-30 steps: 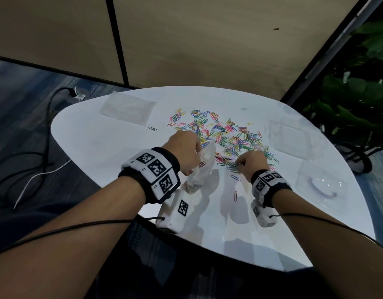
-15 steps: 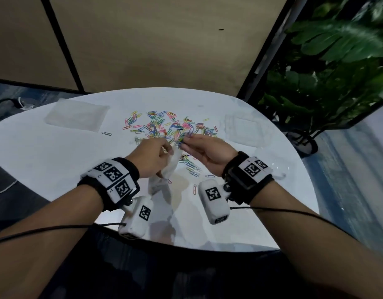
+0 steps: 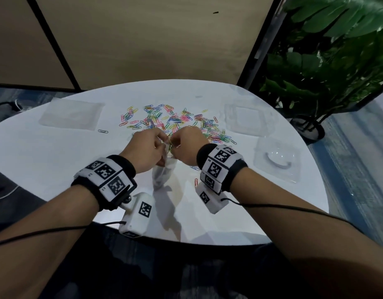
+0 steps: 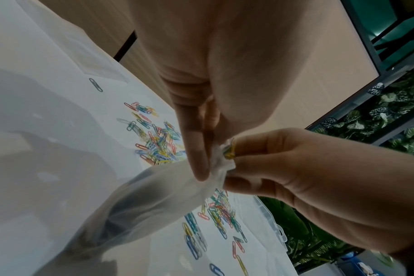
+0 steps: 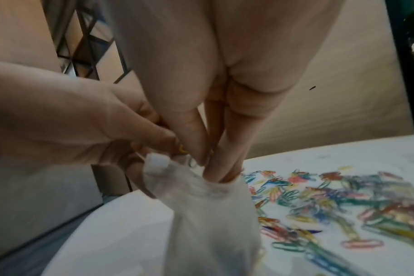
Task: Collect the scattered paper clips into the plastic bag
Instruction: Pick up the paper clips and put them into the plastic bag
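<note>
Most paper clips (image 3: pixel 175 121) lie scattered beyond the plastic bag (image 3: pixel 163 173); left hand (image 3: pixel 146 151) pinches its mouth, right hand (image 3: pixel 187 148) feeds in a pinched few.

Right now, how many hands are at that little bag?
2. The left hand grips the mouth of the bag; the right hand pinches paper clips at that mouth. None hidden.

Both forearms are reaching forward, wrists nearly meeting. The left hand (image 3: pixel 146 151) is pinching the rim of the plastic bag (image 3: pixel 163 174) between thumb and fingers. The right hand (image 3: pixel 187 147), fingers bunched and pointing down, is holding paper clips (image 4: pixel 229 152) at the bag's mouth.
</note>
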The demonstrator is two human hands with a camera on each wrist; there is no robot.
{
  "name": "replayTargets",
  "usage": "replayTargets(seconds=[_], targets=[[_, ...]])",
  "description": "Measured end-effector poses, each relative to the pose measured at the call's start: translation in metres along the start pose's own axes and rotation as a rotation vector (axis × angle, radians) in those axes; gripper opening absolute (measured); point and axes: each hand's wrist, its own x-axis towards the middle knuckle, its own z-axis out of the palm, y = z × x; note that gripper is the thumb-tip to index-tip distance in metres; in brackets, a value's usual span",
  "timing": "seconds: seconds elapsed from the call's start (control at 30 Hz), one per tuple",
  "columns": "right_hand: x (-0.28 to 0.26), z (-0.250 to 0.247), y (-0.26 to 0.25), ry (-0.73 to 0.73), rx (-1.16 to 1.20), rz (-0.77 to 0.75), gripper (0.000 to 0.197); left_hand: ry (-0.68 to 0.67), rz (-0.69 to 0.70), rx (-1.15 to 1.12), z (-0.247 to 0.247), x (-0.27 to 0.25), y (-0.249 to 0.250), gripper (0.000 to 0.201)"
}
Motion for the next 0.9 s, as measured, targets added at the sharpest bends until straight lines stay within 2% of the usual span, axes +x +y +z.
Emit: replayTargets(seconds=[0.03, 0.1, 0.2, 0.27, 0.3, 0.33, 0.4, 0.43, 0.47, 0.5, 0.6, 0.67, 0.77, 0.87, 0.9], targets=[[0.000, -0.003, -0.002, -0.027, -0.001, -0.025, 0.023, 0.004, -0.007, -0.013, -0.002, -0.001, 0.001, 0.019], [0.000, -0.010, -0.002, -0.004, 0.146, -0.033, 0.025, 0.018, -0.017, -0.032, -0.008, -0.001, 0.002, 0.020], [-0.002, -0.023, 0.006, 0.175, 0.444, 0.010, 0.020, 0.047, -0.005, 0.005, -0.020, -0.001, -0.001, 0.021], [-0.007, -0.025, 0.022, 0.174, 0.472, 0.095, 0.019, 0.073, -0.019, 0.010, -0.032, -0.006, -0.004, 0.022], [-0.008, -0.022, 0.035, 0.117, 0.395, 0.160, 0.025, 0.091, -0.025, 0.012, -0.038, -0.008, -0.005, 0.021], [-0.010, -0.016, 0.051, 0.023, 0.292, 0.244, 0.044, 0.107, -0.028, 0.017, -0.043, -0.009, -0.007, 0.020], [-0.014, 0.001, 0.083, -0.200, 0.016, 0.427, 0.103, 0.125, -0.023, 0.017, -0.054, -0.013, -0.012, 0.020], [-0.018, 0.009, 0.094, -0.276, -0.123, 0.486, 0.125, 0.137, -0.022, 0.010, -0.058, -0.016, -0.015, 0.021], [-0.020, 0.017, 0.105, -0.315, -0.204, 0.511, 0.137, 0.148, -0.023, 0.003, -0.062, -0.018, -0.018, 0.021], [-0.023, 0.025, 0.112, -0.322, -0.243, 0.518, 0.140, 0.161, -0.027, -0.002, -0.067, -0.021, -0.022, 0.022], [-0.026, 0.048, 0.111, -0.235, -0.246, 0.462, 0.118, 0.191, -0.048, -0.022, -0.080, -0.029, -0.036, 0.020], [-0.017, 0.064, 0.105, -0.140, -0.197, 0.419, 0.098, 0.198, -0.067, -0.009, -0.087, -0.033, -0.045, 0.018], [0.004, 0.078, 0.095, -0.038, -0.143, 0.415, 0.079, 0.202, -0.079, 0.027, -0.094, -0.037, -0.057, 0.016], [0.025, 0.077, 0.083, 0.082, -0.020, 0.411, 0.028, 0.195, -0.074, 0.054, -0.096, -0.039, -0.061, 0.015], [0.032, 0.076, 0.080, 0.103, -0.001, 0.424, 0.024, 0.191, -0.071, 0.055, -0.097, -0.040, -0.062, 0.015]])
